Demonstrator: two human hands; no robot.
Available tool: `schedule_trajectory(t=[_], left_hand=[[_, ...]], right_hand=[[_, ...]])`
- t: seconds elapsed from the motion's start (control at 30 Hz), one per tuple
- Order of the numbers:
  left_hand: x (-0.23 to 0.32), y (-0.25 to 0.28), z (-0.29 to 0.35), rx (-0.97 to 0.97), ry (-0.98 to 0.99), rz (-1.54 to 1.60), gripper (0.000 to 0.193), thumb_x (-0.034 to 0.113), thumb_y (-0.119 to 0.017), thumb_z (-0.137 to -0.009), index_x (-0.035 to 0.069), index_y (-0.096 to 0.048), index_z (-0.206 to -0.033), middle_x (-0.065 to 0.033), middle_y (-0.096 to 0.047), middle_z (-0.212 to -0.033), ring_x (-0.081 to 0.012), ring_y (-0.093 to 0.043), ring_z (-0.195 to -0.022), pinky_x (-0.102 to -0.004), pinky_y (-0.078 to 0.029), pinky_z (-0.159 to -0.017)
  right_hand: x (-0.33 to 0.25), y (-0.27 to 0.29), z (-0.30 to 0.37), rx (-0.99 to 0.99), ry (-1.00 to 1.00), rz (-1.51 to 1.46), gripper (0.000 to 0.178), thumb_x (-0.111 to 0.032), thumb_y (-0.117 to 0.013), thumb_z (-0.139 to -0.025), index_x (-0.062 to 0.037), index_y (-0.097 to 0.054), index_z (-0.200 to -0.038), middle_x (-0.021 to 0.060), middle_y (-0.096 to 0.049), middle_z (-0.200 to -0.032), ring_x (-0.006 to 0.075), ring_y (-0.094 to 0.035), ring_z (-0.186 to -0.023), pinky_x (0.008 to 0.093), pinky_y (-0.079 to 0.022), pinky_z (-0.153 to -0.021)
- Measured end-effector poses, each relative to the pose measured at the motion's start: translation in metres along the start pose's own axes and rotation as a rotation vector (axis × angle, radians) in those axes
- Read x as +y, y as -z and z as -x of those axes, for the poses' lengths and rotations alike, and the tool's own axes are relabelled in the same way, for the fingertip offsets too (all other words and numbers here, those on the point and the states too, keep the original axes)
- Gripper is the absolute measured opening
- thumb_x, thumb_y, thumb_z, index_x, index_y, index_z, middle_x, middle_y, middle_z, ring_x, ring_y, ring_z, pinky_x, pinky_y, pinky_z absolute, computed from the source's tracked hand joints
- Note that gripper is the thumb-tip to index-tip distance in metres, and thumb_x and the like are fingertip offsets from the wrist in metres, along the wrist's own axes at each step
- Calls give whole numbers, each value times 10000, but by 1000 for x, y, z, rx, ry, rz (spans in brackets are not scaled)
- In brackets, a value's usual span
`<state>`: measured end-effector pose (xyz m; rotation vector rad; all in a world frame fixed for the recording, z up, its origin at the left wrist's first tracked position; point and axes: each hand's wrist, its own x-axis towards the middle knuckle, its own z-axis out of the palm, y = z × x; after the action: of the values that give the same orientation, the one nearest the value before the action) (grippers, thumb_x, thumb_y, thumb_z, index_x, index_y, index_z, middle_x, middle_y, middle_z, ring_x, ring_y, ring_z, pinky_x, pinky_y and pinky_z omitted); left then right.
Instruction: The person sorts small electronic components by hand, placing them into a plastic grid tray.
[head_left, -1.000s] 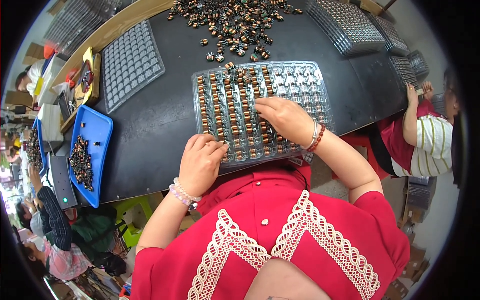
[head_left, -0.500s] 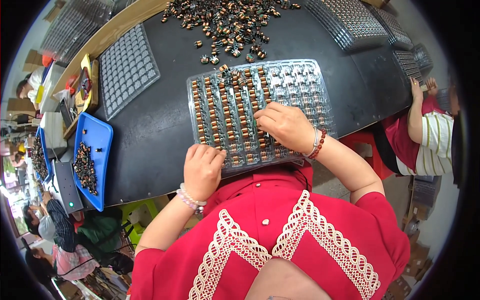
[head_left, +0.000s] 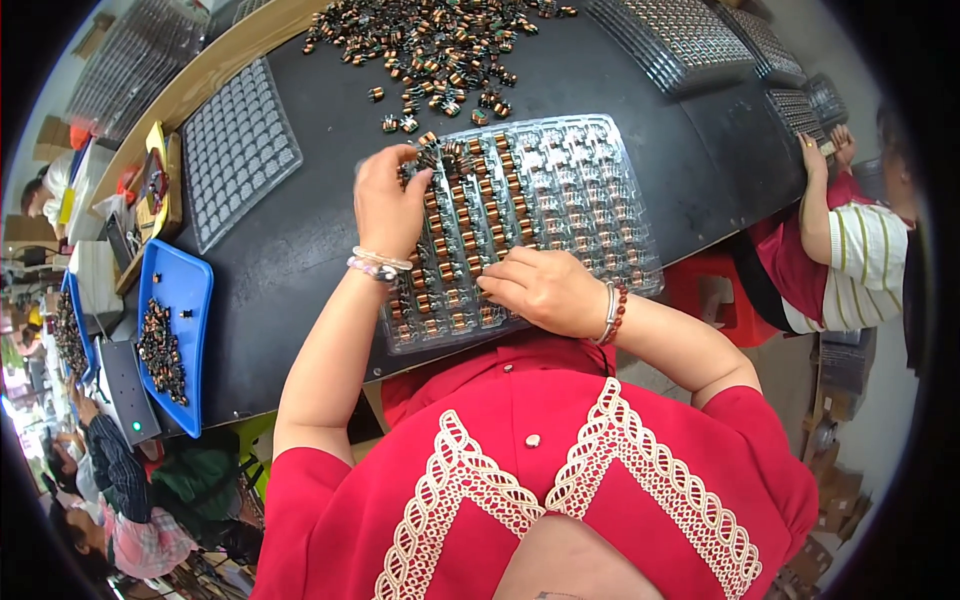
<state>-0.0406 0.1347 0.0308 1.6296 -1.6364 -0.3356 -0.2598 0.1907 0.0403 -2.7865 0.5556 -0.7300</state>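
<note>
A clear plastic tray with rows of pockets lies on the black table in front of me. Small copper-wound coils fill many pockets on its left side; the pockets on the right look bare. At the tray's upper left, my left hand has its thumb and index finger apart beside a small heap of loose coils lying on the tray. My right hand rests low over the middle columns with its fingertips closed together at a coil row. Whatever they pinch is hidden.
A large pile of loose coils spreads across the table's far side. An unfilled tray lies at left, near a blue bin of coils. Tray stacks stand far right. A co-worker's hands are at the right edge.
My left hand has moved up from the tray's lower left to the loose heap at its upper left. My right hand has shifted down and slightly left along the columns.
</note>
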Motion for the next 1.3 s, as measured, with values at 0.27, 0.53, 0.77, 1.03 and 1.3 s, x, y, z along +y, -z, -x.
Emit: schedule_trajectory(t=[0.27, 0.53, 0.77, 1.03, 1.3], left_hand=[[0, 31, 30, -138, 293, 646, 308, -8, -664, -805, 39, -644, -1109, -39, -672, -922, -92, -605, -830, -242, -494, -758], [10, 56, 74, -110, -45, 171, 220, 5, -694, -723, 53, -711, -937, -77, -666, -843, -217, -613, -810, -323, -492, -746], [31, 43, 114, -208, -439, -107, 242, 22, -637, -694, 74, -674, -928, -38, -592, -830, -245, -561, -864, -382, -443, -787], [43, 43, 116, -328, -574, -401, 284, 41, -630, -702, 74, -667, -982, -67, -595, -832, -247, -567, -887, -387, -432, -823], [12, 3, -9, -37, -315, -236, 398, 10, -533, -800, 72, -576, -1191, -95, -606, -1149, -286, -527, -1095, -419, -427, -904]], right_hand=[[-5, -10, 1, -4, -66, 4, 170, -136, -671, -752, -83, -653, -912, 13, -618, -888, 165, -587, -800, 276, -516, -664], [-5, -14, 3, -9, -361, -232, 134, -149, -709, -769, -79, -684, -880, 43, -590, -892, 202, -600, -771, 303, -502, -656], [-1, -9, 1, -54, -335, -240, 113, -111, -687, -792, -59, -689, -892, 57, -590, -925, 207, -610, -791, 314, -501, -671], [50, 8, -29, 121, -358, -147, 161, -96, -649, -822, -56, -657, -978, 97, -600, -1103, 239, -637, -853, 317, -519, -728], [87, -14, -63, 58, -306, 255, 214, -168, -689, -771, -129, -637, -975, 11, -609, -1005, 196, -627, -887, 318, -528, -684]])
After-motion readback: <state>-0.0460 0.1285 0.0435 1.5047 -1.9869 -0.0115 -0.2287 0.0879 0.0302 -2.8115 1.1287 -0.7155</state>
